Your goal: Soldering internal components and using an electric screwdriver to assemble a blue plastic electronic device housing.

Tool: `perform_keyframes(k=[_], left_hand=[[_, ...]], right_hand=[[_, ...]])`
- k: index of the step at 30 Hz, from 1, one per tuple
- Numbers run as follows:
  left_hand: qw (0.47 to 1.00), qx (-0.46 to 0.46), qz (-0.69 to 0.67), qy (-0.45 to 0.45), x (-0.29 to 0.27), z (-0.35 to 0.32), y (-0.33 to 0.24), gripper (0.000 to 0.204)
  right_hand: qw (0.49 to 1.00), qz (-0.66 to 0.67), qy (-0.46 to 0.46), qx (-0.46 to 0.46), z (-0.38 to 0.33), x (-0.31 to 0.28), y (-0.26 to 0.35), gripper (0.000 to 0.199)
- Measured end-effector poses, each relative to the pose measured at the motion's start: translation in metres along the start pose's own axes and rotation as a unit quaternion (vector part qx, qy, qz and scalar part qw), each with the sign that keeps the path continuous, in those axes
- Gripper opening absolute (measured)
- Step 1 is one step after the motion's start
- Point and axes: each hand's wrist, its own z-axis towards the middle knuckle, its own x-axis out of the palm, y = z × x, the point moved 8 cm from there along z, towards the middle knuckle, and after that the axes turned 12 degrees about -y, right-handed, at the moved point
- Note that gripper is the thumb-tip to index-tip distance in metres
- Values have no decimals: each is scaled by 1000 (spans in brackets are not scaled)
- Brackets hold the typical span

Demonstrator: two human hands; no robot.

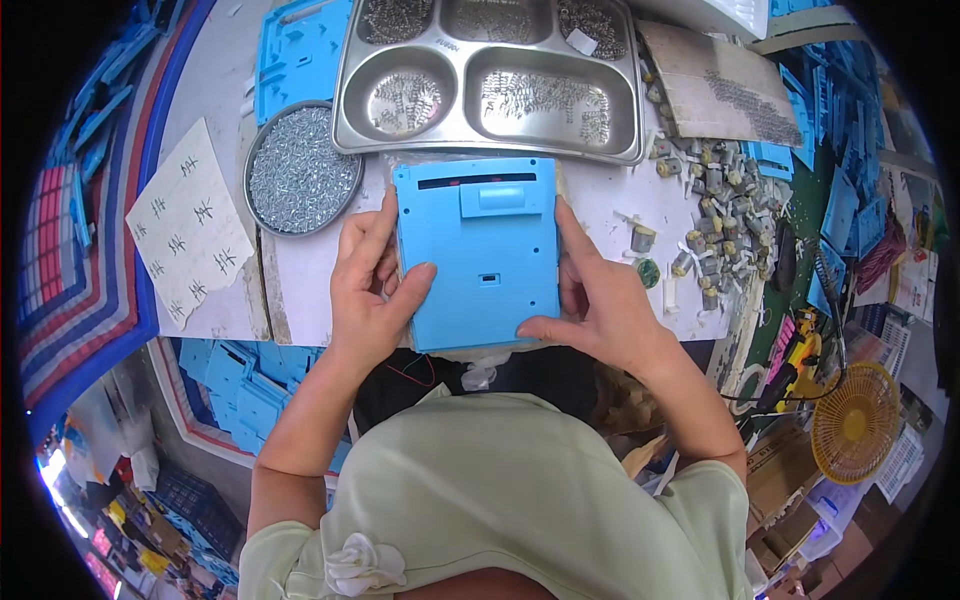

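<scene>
Between my two hands is a blue plastic casing (450, 240), flat and nearly square. It has a dark slot along its far edge, a raised rectangular tab below that, a small opening in the middle and several screw holes. My left hand (375, 275) grips its left side, thumb on the top face. My right hand (605, 290) holds the right side, its thumb lying over the near right corner. What lies under the casing is mostly hidden; a pale edge shows around it. Just beyond stands a steel compartment tray (455, 75) with small springs and metal parts.
A round dish of screws (305, 170) stands left of the casing, beside a paper with tally marks (190, 225). Small motors (715, 215) lie heaped at the right, near a cardboard piece (720, 80). More blue casings (245, 385) are piled below left. A yellow basket (855, 422) sits lower right.
</scene>
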Motion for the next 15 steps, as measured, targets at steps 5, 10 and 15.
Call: perform_keyframes(k=[5,10,15], left_hand=[[999,-6,43,0,-1,3,2,78],[994,-51,95,5,-7,9,9,76],[989,-16,140,40,-8,19,2,75]], right_hand=[[1000,4,-5,1,1,0,-1,124],[995,-94,-18,-1,-5,-1,4,121],[998,-60,-22,11,-3,-7,11,107]])
